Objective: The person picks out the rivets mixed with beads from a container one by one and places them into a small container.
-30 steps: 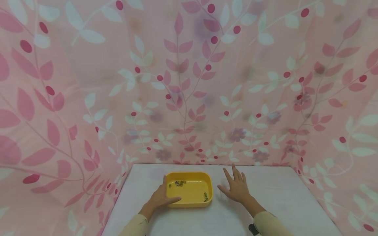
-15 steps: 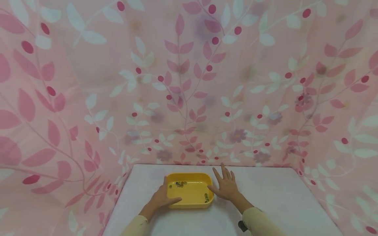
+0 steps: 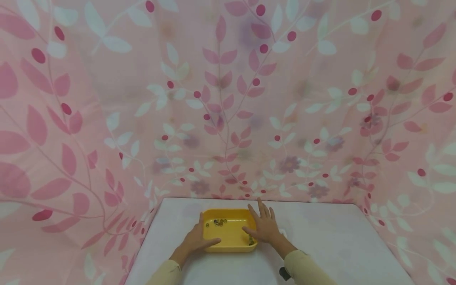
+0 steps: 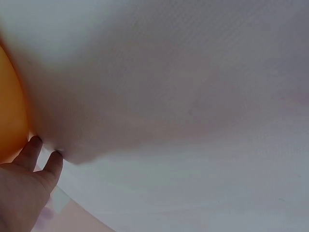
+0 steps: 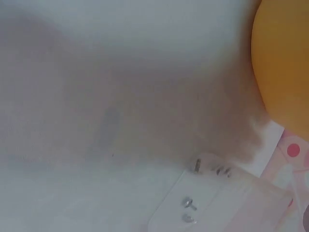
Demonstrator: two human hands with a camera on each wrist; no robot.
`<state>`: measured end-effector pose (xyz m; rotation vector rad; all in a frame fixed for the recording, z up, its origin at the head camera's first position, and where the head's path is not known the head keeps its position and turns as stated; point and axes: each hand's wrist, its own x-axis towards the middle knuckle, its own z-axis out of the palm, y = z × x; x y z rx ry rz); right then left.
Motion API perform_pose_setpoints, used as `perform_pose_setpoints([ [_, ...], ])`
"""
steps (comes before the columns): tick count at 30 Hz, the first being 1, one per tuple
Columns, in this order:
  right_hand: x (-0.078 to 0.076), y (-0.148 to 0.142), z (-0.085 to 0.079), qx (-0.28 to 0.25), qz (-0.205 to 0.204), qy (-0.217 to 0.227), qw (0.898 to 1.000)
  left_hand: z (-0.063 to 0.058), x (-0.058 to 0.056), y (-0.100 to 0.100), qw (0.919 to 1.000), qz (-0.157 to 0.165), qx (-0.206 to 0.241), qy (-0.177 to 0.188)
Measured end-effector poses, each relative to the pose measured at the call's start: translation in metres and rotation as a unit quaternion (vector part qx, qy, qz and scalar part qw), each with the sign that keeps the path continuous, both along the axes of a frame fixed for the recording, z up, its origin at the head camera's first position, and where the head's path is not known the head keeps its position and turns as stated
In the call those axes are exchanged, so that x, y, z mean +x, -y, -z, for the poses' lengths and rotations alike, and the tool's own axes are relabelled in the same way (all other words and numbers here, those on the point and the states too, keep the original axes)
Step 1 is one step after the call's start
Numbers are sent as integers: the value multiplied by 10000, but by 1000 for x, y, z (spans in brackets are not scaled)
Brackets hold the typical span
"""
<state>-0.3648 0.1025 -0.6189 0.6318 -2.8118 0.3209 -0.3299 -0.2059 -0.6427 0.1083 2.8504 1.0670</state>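
Observation:
A shallow yellow tray [image 3: 228, 249] lies on the white table. Inside it, several small glass marbles [image 3: 220, 223] cluster near the far left, and more sit at the right end, partly hidden by a hand. My left hand [image 3: 194, 238] holds the tray's left end, thumb over the rim and fingers along the outer wall. The left wrist view shows two of its fingertips [image 4: 56, 159] low beside the orange-looking wall. Over the right rim is my right hand [image 3: 265, 228], its fingers spread and its thumb reaching above the inside.
In the right wrist view, a see-through plastic container [image 5: 241, 203] with small metal screw-like pieces [image 5: 188, 203] stands beside the tray. Pink leaf-patterned cloth [image 3: 228, 118] hangs around the table [image 3: 320, 237]. A dark object [image 3: 284, 273] shows below my right sleeve.
My right hand has moved left, from beside the tray to over its right rim, now covering some marbles. My left hand and the tray have stayed in place.

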Motion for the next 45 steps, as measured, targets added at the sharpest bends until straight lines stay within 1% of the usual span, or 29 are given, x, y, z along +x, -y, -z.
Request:
perform_pose_setpoints([
  [5,2,10,-1,74,-95,-31,9999,-4,0,0,10000,-15,57,15],
  [9,2,16,1,48,-156,-118,9998,-3,-1,0,9999,-49,40,109],
  [12,1,21,3,9,-189,-60,9998,-3,-2,1,9998,-94,62,170],
  [15,0,26,5,97,-198,75,9997,-2,-2,2,9998,-93,37,184],
  [19,0,33,7,107,-293,36,9995,0,-2,3,9999,-84,26,139],
  [22,3,37,8,-21,-371,12,9993,3,-1,3,9999,-76,91,116],
  [24,6,40,7,-31,-371,87,9993,6,-1,2,9999,-42,125,77],
  [28,9,45,8,132,-366,184,9991,9,1,0,9999,-55,143,49],
  [31,10,48,8,199,-414,114,9989,11,2,0,9999,-83,104,43],
  [35,9,54,8,134,-577,-26,9982,8,2,-1,10000,-67,43,28],
  [42,5,63,12,86,-864,-12,9962,4,1,-1,10000,-32,-19,28],
  [45,4,66,13,12,-925,2,9957,3,0,-2,10000,-12,-57,-5],
])
